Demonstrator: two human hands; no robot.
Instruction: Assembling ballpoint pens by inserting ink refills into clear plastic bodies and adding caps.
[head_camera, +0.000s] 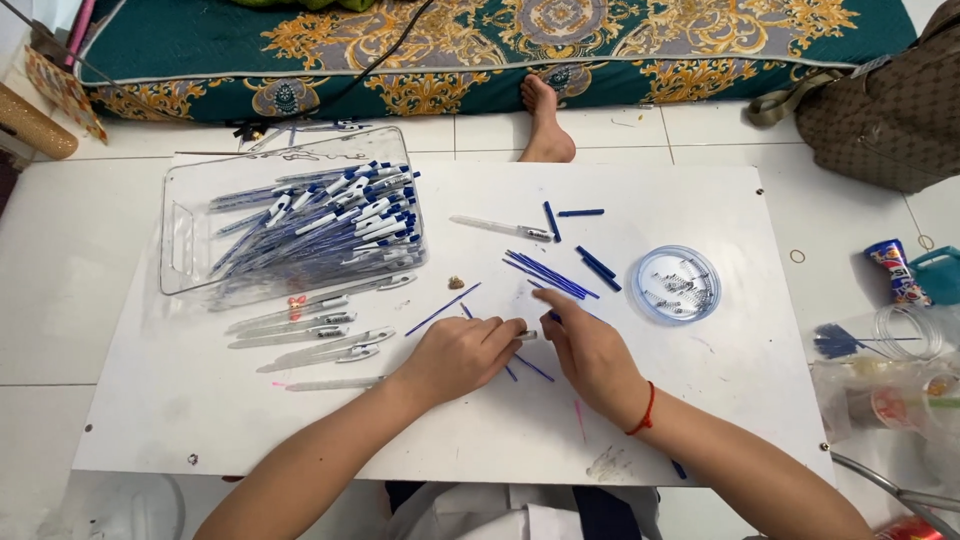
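My left hand (458, 355) and my right hand (590, 352) meet at the middle of a white board (700, 400), fingertips pinched together on a small pen part (528, 335) between them. Thin blue refills (545, 274) lie loose just beyond my fingers. A clear pen barrel (500, 228) rests farther back. Several clear barrels with clips (310, 330) lie to the left of my left hand. A red string circles my right wrist.
A clear tray (190, 230) at back left holds several blue-and-white pens (340, 215). A round clear lid with small springs (677, 283) sits right of the refills. A person's bare foot (545, 120) rests beyond the board. Plastic bags and cups crowd the right edge.
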